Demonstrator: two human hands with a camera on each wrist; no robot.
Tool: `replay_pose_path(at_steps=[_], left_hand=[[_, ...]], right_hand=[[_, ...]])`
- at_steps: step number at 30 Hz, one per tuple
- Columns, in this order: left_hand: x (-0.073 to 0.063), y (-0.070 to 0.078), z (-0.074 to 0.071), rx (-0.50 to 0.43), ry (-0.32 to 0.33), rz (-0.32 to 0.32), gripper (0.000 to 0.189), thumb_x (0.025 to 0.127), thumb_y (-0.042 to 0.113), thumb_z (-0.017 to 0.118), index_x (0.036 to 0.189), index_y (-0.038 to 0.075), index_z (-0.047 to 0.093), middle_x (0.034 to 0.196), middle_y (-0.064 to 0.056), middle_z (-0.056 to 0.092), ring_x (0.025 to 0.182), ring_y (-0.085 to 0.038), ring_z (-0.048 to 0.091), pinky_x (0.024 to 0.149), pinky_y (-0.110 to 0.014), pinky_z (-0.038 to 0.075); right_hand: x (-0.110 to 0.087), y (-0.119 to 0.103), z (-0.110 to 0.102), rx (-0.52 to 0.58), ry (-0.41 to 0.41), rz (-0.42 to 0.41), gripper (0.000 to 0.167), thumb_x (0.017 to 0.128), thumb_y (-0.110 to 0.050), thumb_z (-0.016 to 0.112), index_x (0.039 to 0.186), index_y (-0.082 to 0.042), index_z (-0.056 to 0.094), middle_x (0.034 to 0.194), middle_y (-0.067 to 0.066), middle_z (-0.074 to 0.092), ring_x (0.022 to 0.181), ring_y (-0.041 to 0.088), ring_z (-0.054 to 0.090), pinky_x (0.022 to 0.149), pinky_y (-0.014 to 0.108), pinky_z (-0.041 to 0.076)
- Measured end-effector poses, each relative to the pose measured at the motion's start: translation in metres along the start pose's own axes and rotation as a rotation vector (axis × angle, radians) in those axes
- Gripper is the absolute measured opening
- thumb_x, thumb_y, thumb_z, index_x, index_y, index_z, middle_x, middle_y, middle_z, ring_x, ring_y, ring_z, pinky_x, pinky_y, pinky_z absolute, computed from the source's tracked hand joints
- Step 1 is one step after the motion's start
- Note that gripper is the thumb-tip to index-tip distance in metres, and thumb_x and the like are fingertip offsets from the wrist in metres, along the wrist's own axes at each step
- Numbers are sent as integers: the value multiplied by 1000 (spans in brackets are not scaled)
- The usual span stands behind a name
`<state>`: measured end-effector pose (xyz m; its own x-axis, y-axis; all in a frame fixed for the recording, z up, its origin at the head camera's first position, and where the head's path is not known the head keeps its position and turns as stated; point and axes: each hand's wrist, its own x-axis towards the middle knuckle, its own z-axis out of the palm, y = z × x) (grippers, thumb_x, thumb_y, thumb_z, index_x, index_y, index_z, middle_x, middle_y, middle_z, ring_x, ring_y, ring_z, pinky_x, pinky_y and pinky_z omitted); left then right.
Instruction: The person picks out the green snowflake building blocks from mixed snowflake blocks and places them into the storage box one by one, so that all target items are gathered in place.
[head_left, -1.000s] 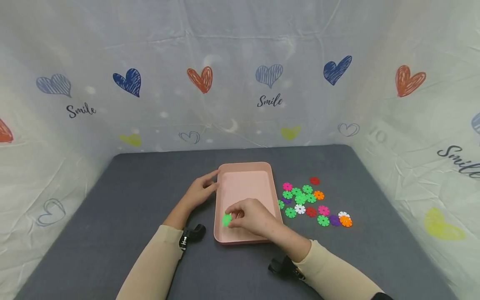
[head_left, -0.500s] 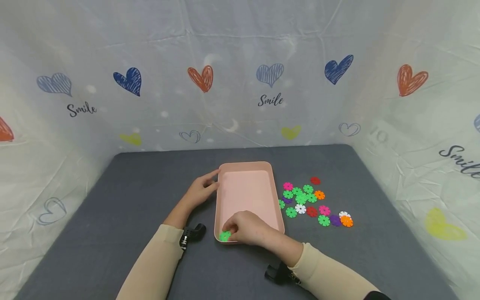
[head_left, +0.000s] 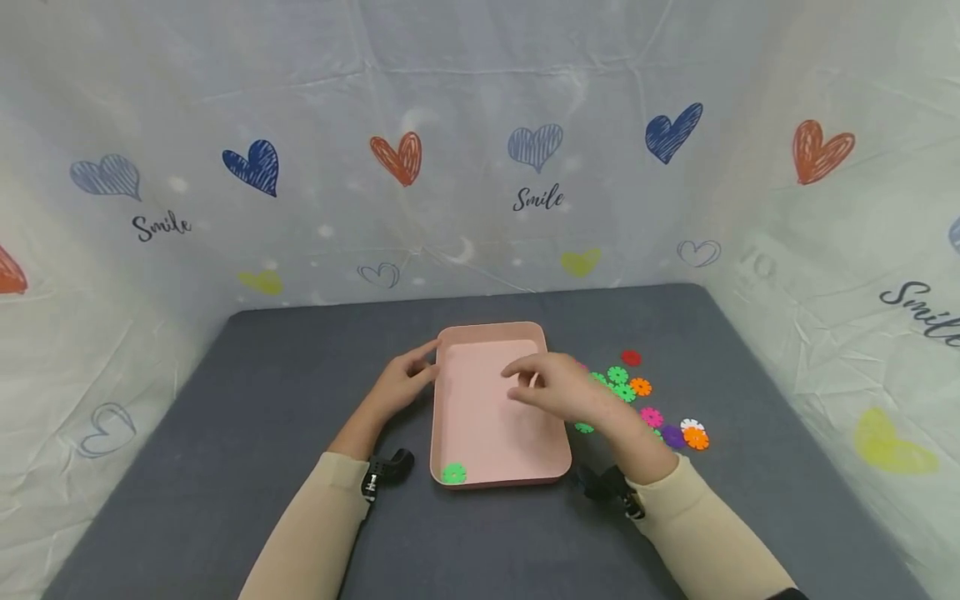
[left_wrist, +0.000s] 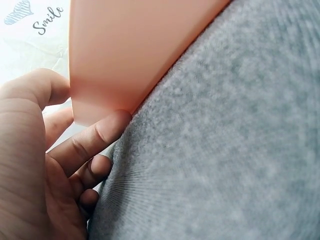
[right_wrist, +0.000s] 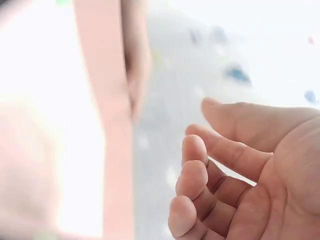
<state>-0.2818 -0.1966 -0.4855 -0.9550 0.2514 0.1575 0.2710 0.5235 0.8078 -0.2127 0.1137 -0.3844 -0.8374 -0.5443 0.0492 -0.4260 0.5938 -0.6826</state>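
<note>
A shallow pink tray (head_left: 480,408) stands on the grey cloth, and one green notched plastic disc (head_left: 453,473) lies in its near left corner. My left hand (head_left: 399,387) steadies the tray from the left, thumb and fingertips against the outer wall. The left wrist view has those fingers on the wall (left_wrist: 120,50), near the cloth. Above the tray's right half hovers my right hand (head_left: 564,387), its fingers loosely bent. In the right wrist view the thumb and fingers of this hand (right_wrist: 245,170) are apart, with nothing held.
Right of the tray lie several loose notched discs, among them a red disc (head_left: 631,358), an orange disc (head_left: 696,438) and a purple disc (head_left: 673,436). My right hand and forearm hide part of this group. A white curtain (head_left: 465,208) printed with hearts rises behind the table.
My right hand put the green disc down in the tray's near left corner, let go and moved away to the right and back. My left hand stays at the tray.
</note>
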Motion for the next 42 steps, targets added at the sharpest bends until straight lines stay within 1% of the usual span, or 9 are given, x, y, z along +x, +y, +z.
replay_pose_path(at_steps=[5,12,17,21,24,28,37,39,42], left_hand=[[0,1,0,2,3,4,56,101,21,65,154,15,50,77,-2,64,65,-18,50,62,-34,40],[-2,3,-2,9,-8,-5,57,101,21,65,155,13,49,82,-3,69,71,-18,54,69,-36,42],[-1,3,-2,8,-11,-4,57,101,20,65,155,12,49,82,-2,70,71,-18,55,70,-36,42],[-2,4,-1,9,-10,-8,57,101,20,65,155,13,49,82,-3,69,71,-18,54,69,-36,42],[-2,3,-1,13,-6,-9,56,101,20,65,154,12,49,83,-3,70,71,-18,55,69,-35,42],[-2,3,-1,13,-9,-12,57,101,21,65,155,13,49,84,-4,70,69,-17,54,66,-34,42],[-2,2,0,13,2,-12,56,101,21,64,155,13,49,81,-2,67,68,-18,53,64,-34,41],[-2,1,0,13,5,-10,56,101,20,64,155,14,49,79,-2,65,66,-18,51,61,-34,40],[-3,1,-1,20,4,-2,55,102,21,63,155,13,49,75,-2,62,63,-18,48,59,-34,39]], right_hand=[[-3,27,-28,-140,46,128,24,96,-10,66,119,-5,74,86,2,61,69,17,51,66,35,43],[-3,48,-21,-300,-179,282,24,85,-2,74,109,-5,71,107,10,68,77,21,55,65,37,47],[0,54,-9,-344,-179,260,19,83,-5,79,99,-7,69,93,4,66,78,21,56,70,38,50],[3,58,-4,-360,-160,229,18,82,1,70,73,-10,59,68,-2,49,61,15,41,57,30,36],[5,58,-2,-350,-153,220,21,81,4,64,68,-9,54,64,-1,43,59,15,36,56,31,30],[8,57,0,-338,-131,262,10,82,0,69,90,-5,67,84,4,63,73,20,53,68,37,47],[10,62,2,-293,-138,287,44,84,-27,83,118,-2,69,110,10,70,98,28,65,88,48,53],[10,63,2,-282,-140,295,41,83,-29,85,112,-4,70,105,8,69,92,26,64,83,45,53],[9,64,3,-270,-129,277,19,83,-21,80,81,-9,65,75,0,59,66,18,52,61,34,45]])
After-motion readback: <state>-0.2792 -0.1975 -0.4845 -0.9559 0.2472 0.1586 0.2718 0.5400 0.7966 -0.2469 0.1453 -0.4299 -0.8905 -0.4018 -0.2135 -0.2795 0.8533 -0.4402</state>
